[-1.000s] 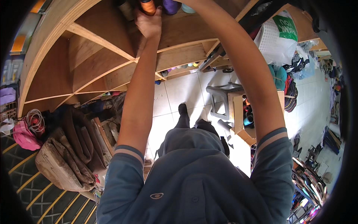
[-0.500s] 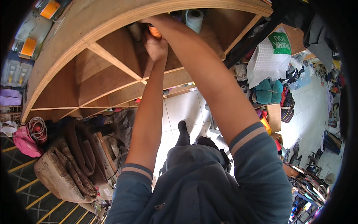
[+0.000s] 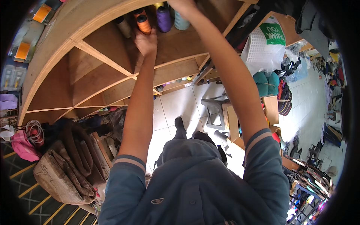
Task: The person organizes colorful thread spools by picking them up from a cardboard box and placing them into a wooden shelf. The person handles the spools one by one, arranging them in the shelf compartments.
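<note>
In a compartment of the curved wooden shelf (image 3: 108, 58), my left hand (image 3: 145, 42) is closed round the lower part of an orange thread cone (image 3: 143, 24). A second orange thread cone (image 3: 138, 13) stands just behind it, and a dull brown cone (image 3: 123, 27) is to its left. A purple thread cone (image 3: 163, 19) stands to the right, with a pale blue thread cone (image 3: 181, 22) beside it. My right hand (image 3: 182, 8) is at the top edge of the picture, over the pale blue cone; its fingers are cut off or hidden. Part of a yellow cone (image 3: 159, 5) shows behind the purple one.
Slanted dividers split the shelf into compartments. To the right hangs a white and green plastic bag (image 3: 265, 45) above teal bundles (image 3: 266, 84). A grey stool (image 3: 213, 113) and an open cardboard box (image 3: 233, 123) are on the floor side. Folded brown material (image 3: 63, 172) lies lower left.
My right hand has moved right and up, away from my left hand, uncovering the purple and orange cones. The view has shifted slightly. My left hand stays at the orange cone.
</note>
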A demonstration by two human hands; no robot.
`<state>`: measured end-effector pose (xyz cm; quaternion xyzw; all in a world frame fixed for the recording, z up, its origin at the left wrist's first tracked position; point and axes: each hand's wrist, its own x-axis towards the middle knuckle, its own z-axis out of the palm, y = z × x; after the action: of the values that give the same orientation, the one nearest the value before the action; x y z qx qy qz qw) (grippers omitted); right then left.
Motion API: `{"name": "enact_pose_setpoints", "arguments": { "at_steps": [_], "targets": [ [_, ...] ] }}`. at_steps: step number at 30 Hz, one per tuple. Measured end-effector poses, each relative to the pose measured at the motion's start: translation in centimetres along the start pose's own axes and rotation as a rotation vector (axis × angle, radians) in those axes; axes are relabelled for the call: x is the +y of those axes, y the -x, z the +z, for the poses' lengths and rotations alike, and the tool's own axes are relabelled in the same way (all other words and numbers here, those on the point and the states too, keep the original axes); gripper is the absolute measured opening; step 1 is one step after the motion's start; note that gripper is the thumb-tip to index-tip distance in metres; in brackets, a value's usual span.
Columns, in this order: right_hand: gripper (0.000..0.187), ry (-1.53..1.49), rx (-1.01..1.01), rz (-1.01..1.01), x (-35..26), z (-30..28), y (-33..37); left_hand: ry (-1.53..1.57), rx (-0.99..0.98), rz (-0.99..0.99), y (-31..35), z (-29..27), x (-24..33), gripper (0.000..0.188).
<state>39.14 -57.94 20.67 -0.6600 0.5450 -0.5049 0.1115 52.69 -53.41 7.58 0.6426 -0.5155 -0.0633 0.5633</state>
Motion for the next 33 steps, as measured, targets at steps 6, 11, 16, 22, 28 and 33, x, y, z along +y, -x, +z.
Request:
{"name": "enact_pose_setpoints", "arguments": {
  "at_steps": [6, 11, 16, 22, 28, 33],
  "targets": [
    [0.032, -0.913, -0.036, 0.160, -0.2, -5.2, 3.0, -0.032, -0.004, -0.016, 0.1, -0.7, -1.0, 0.061],
    [0.032, -0.242, -0.062, -0.165, -1.5, -9.8, 6.3, -0.108, 0.044, 0.016, 0.0, -0.8, -0.5, 0.061],
    [0.034, -0.118, -0.073, -0.306, 1.7, -9.0, 8.1, -0.071, 0.005, -0.009, 0.0, -0.4, -0.7, 0.062],
    [0.033, -0.069, -0.094, -0.303, 3.1, -8.0, 8.7, -0.080, 0.003, 0.031, -0.1, -0.7, -0.8, 0.062],
    [0.034, -0.032, -0.061, -0.336, 3.7, -7.4, 8.4, -0.084, 0.036, 0.087, -0.2, -0.7, -0.9, 0.062],
    [0.033, -0.078, -0.126, -0.210, 2.8, -7.5, 8.6, -0.076, 0.032, 0.079, -0.3, -0.3, -1.3, 0.063]
  ]
}}
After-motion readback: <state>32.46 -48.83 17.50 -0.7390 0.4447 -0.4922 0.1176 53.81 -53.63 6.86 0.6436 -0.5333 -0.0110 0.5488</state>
